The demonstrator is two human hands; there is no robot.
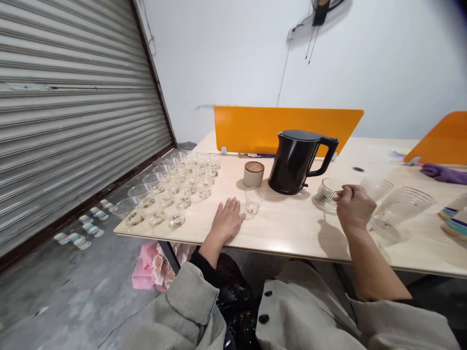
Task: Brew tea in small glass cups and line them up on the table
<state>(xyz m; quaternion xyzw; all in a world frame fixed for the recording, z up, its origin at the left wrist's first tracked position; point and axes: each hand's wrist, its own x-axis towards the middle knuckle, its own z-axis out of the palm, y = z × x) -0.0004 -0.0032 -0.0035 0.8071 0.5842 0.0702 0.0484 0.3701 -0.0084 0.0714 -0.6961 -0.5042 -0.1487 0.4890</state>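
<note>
My left hand point(228, 221) lies flat on the wooden table point(292, 228), fingers stretched out, just left of a small clear glass cup point(253, 200). My right hand point(352, 206) is closed in a pinch beside a clear glass vessel point(327, 193) with dark bits at its bottom; what the fingers hold is too small to make out. A black electric kettle point(297, 160) stands behind, between the two hands. A small round beige canister with a brown lid point(253, 174) sits left of the kettle.
Several small clear cups with liquid point(175, 189) fill the table's left end. Clear plastic cups point(397, 209) lie right of my right hand. Orange dividers point(284, 127) stand at the back. Paper cups point(83, 226) line the floor by a roller shutter point(73, 107). A purple cloth point(443, 172) lies far right.
</note>
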